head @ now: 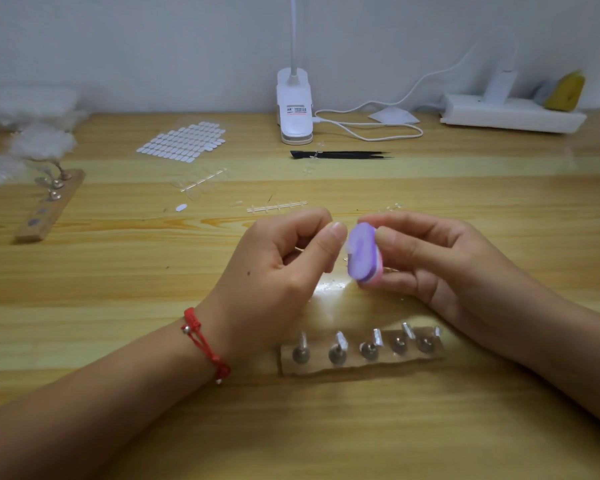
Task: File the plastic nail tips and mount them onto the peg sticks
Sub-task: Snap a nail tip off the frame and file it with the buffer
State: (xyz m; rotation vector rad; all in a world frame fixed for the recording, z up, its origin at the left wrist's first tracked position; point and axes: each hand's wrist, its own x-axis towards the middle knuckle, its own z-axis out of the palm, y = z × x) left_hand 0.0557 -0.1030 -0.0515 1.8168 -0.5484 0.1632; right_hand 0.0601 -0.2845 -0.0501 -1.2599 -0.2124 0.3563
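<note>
My right hand (437, 261) grips a small purple and pink filing block (362, 252) above the table. My left hand (284, 268) has its thumb and forefinger pinched right against the block's purple face; a clear nail tip between them is too faint to make out. Just below the hands lies a wooden base (361, 367) with several peg sticks (338, 348) standing in it, each carrying a clear tip. A second wooden base (51, 207) with pegs lies at the far left. Clear sprue strips (276, 207) and a sheet of adhesive tabs (184, 142) lie further back.
A white clip lamp (294, 109) with its cable stands at the back centre, black tweezers (340, 155) in front of it. A white power strip (510, 114) sits at the back right. Bags of clear tips (32, 140) lie at the back left.
</note>
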